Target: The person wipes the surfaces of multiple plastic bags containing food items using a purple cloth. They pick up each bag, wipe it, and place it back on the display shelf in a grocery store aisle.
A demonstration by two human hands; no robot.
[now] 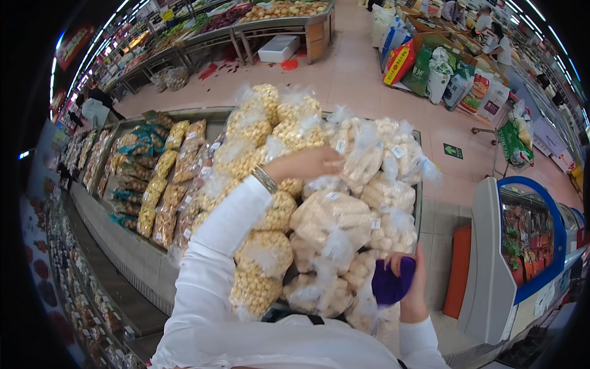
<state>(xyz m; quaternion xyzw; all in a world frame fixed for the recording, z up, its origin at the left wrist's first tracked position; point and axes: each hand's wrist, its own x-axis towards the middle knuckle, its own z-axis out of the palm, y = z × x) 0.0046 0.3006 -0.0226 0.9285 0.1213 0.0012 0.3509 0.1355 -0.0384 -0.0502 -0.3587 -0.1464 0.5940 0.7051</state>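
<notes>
My left hand [311,163], with a metal bracelet at the wrist, reaches over the heaped display; its fingers are by a clear bag of pale, beige food pieces [362,159], and whether they touch it I cannot tell. Under that forearm lie knotted clear bags of small yellowish round pieces [276,210]. At the display's right edge my right hand [410,281] grips a purple cloth [392,281]. A large knotted bag of pale pieces [329,214] lies between the two hands, with similar bags around it.
Packaged snacks [156,184] lie in rows on the left of the display. Behind stands a produce stand [281,23] with a white foam box [279,48] beneath. Rice sacks [438,74], a loaded shopping cart [514,138] and a blue-rimmed chiller [560,244] are on the right. Other people are farther off.
</notes>
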